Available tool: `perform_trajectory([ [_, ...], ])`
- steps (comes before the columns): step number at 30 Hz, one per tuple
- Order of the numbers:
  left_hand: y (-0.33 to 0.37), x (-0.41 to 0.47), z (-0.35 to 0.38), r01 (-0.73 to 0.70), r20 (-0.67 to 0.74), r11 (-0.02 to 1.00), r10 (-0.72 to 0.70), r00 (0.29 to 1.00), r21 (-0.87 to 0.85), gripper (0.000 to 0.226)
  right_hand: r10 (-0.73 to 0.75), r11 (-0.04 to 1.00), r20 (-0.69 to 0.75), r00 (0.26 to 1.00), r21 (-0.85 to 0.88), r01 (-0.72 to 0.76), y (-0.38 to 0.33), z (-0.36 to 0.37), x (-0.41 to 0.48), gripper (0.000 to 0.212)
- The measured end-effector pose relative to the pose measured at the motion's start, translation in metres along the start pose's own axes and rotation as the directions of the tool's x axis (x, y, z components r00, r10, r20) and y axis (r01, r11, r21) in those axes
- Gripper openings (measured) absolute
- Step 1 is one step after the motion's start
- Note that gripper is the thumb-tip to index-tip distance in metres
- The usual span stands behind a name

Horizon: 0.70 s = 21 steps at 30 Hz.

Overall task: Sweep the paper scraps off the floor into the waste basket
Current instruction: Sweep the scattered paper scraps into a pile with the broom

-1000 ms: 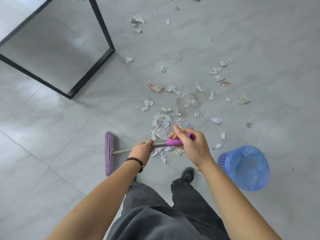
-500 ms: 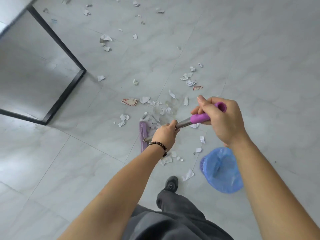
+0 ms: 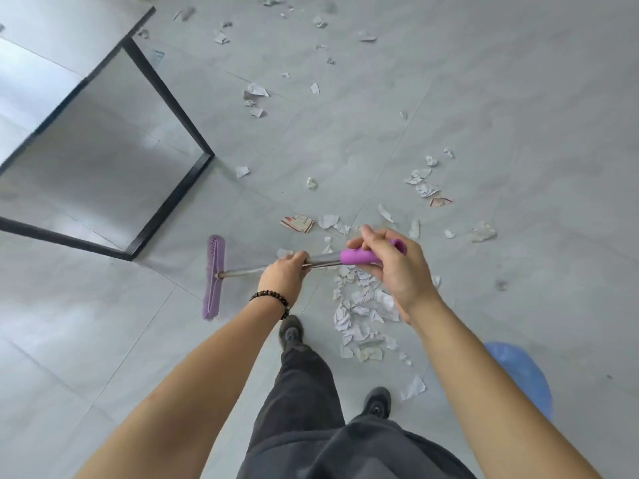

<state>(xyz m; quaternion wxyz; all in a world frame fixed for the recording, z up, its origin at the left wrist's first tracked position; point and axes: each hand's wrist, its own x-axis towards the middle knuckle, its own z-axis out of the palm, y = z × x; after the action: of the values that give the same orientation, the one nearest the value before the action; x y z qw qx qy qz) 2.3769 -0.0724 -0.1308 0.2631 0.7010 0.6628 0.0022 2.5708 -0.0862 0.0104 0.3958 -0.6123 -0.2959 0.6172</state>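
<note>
Paper scraps [image 3: 361,314] lie heaped in a white pile on the grey tiled floor [image 3: 103,340], between the left shoe [image 3: 290,331] and the right forearm, which hides part of them; one loose piece [image 3: 413,387] lies just beside the right shoe [image 3: 378,402]; the blue waste basket [image 3: 518,375] stands on the floor to the right of the pile, apart from it and half covered by that forearm.

Above the pile both hands hold a broom (purple head, metal shaft, purple grip) that lies nearly level across the view; the right hand [image 3: 394,267] has its fingers curled round the purple grip [image 3: 359,256] near its end; the left hand [image 3: 283,274], a beaded bracelet [image 3: 269,299] on its wrist, is wrapped round the metal shaft [image 3: 242,270]; the broom head [image 3: 214,276] sits out to the left, well apart from the pile, and whether its bristles touch the tiles cannot be told.

Beyond the hands more torn bits are strewn over the floor, among them a red-printed piece [image 3: 298,223] and a cluster to the right [image 3: 423,183]; a black table frame [image 3: 173,102] stands at the far left; past its leg further crumpled bits [image 3: 256,93] lie scattered.
</note>
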Motion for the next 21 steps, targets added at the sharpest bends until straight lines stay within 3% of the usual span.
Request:
perform_trajectory([
  [3, -0.027, 0.022, 0.010, -0.048, 0.043, 0.999, 0.049, 0.998, -0.027, 0.027, 0.022, 1.000, -0.053, 0.998, -0.013, -0.022, 0.010, 0.022, 0.011, 0.038],
  [5, -0.063, 0.080, 0.013, -0.079, 0.133, 0.992, 0.092, 0.987, -0.101, 0.028, 0.058, 0.995, -0.164, 0.985, -0.069, -0.070, 0.012, 0.056, 0.058, 0.039],
  [7, -0.037, 0.087, 0.012, -0.148, 0.115, 0.981, 0.162, 0.980, -0.124, 0.028, 0.005, 0.998, -0.240, 0.971, -0.060, -0.020, -0.010, 0.049, 0.051, 0.039],
  [11, 0.004, 0.132, -0.014, -0.263, 0.127, 0.935, 0.298, 0.946, -0.238, 0.023, -0.110, 0.992, -0.524, 0.845, -0.105, 0.064, -0.062, 0.054, 0.076, 0.038],
  [17, 0.027, 0.172, -0.085, -0.415, 0.108, 0.881, 0.447, 0.888, -0.227, 0.024, -0.315, 0.934, -0.454, 0.833, -0.306, 0.187, -0.139, 0.084, 0.091, 0.042],
  [21, 0.019, 0.186, -0.138, -0.458, 0.049, 0.875, 0.470, 0.881, -0.158, 0.026, -0.378, 0.918, -0.439, 0.815, -0.288, 0.271, -0.180, 0.108, 0.106, 0.042],
])
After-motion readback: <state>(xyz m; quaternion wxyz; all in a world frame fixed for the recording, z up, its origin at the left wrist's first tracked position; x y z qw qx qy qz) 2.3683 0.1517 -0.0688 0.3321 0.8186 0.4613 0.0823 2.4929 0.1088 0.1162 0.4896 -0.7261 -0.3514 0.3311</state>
